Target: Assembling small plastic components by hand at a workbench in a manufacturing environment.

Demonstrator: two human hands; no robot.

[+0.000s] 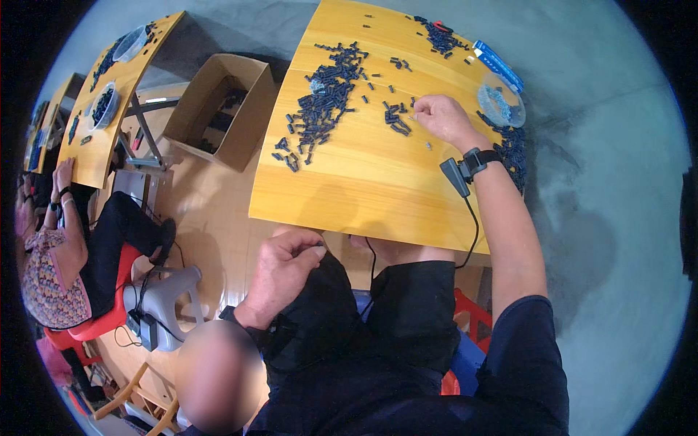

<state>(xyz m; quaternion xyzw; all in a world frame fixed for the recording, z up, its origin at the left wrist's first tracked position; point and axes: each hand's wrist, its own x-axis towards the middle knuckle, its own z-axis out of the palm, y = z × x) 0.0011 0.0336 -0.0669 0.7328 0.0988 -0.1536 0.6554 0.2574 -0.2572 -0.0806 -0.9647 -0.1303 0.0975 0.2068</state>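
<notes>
Over the right part of the yellow wooden table (pixel 378 189), my right hand (pixel 445 120) has its fingers closed in a pinch. Whatever it holds is too small to make out. Beside its fingertips lies a small group of short black cylindrical pieces (pixel 396 118). A tiny grey piece (pixel 428 146) rests below that hand. My left hand (pixel 285 267) is above my lap, just off the table's front edge, with thumb and forefinger pressed together. Something small and dark may be at its fingertips, but I cannot tell what. A large heap of the black pieces (pixel 323 102) covers the table's left part.
A clear plastic bowl (pixel 488 109) with small light-blue parts stands at the right edge, by a blue-and-white box (pixel 498 65). More black pieces (pixel 440 36) lie far back. An open cardboard box (pixel 243 127) sits left of the table. Another person (pixel 62 269) sits at a neighbouring table.
</notes>
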